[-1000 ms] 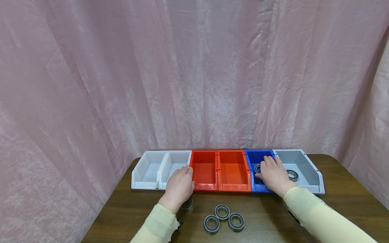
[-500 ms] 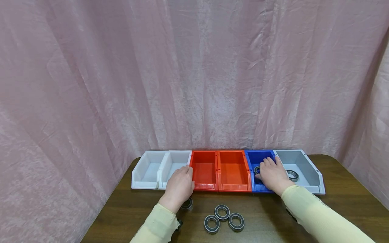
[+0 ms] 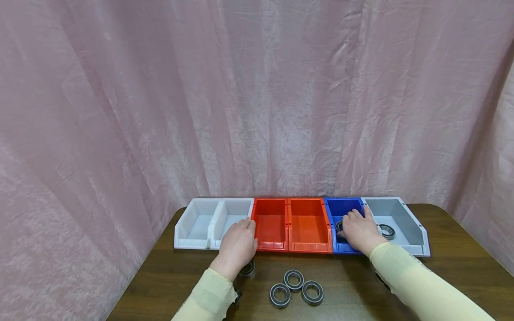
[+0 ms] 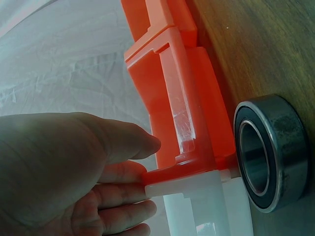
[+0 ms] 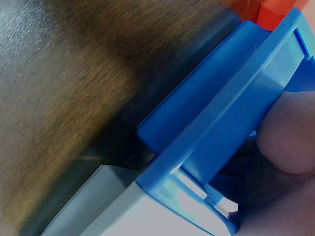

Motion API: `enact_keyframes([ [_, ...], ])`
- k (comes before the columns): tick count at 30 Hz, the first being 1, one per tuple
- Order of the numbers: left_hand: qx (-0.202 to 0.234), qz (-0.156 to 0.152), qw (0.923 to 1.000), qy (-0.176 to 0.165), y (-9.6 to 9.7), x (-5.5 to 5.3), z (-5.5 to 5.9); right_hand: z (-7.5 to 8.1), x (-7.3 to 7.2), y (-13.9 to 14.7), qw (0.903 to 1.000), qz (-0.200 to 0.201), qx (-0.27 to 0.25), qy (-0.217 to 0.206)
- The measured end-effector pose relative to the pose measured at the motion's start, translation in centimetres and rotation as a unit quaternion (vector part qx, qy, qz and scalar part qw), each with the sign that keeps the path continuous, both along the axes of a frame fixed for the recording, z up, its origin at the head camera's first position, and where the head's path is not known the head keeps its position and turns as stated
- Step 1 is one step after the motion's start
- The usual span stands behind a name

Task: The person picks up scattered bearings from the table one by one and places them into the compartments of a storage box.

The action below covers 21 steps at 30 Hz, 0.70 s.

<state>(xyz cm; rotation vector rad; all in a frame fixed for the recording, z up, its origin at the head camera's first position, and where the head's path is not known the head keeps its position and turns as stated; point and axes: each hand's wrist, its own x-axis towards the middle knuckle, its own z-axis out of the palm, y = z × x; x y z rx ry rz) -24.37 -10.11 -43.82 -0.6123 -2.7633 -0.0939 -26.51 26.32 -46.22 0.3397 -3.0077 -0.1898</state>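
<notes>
At lower right, your right hand [image 3: 360,232] dips into the blue bin [image 3: 341,205] — can't tell if it's pinching — go gently near its bearing [image 3: 339,226].

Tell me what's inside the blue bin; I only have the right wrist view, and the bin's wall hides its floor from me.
Observer: The head view shows a bearing inside the blue bin, just left of the right hand and partly covered by it.
Operator: And the gray bin beside it?
Observer: A second bearing lies on its floor.
Operator: Where's the left hand?
Observer: At the wall where the leftmost red bin meets the white bin next to it.
</notes>
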Motion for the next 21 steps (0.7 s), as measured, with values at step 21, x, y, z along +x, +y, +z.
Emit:
enact_keyframes([
  [21, 0.001, 0.000, 1.0000, 0.003, 0.0, -0.1, 0.0, 1.3, 0.3, -0.6, 0.9996, -0.004, 0.004, -0.028],
])
